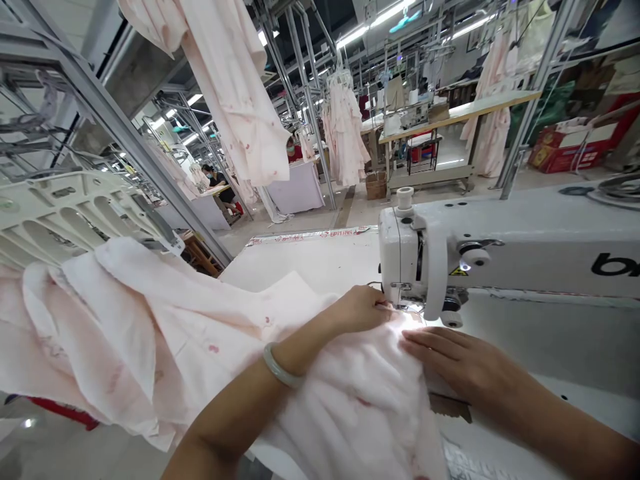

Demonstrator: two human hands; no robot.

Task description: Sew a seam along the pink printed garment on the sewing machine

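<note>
The pale pink cloth (320,373) with small darker marks lies in many soft folds. It goes from the needle side of the sewing machine (430,260) toward the left, and there it hangs over the edge of the counter (300,263). It looks light and very soft, and maybe a little slippery, so I think it will fold and slide easily and will not keep any shape by itself. The best place to take hold seems to be near the needle, with flat fingers on a single layer, and not on the loose heap.

The left hand (357,308) lies on the cloth just in front of the sewing machine, close to the needle. Its fingers go down into the folds, so I cannot tell if they pinch the cloth or only press it. A pale bangle (280,365) sits on this wrist. The right hand (463,363) is flat on the cloth at the right of the needle, open and not clamped, with the fingers lying near each other.

Far behind the sewing machine, hanging pink garments (345,133) are on rails, a seated person (220,183) works at the left, and a red cardboard box (565,150) stands at the right.
</note>
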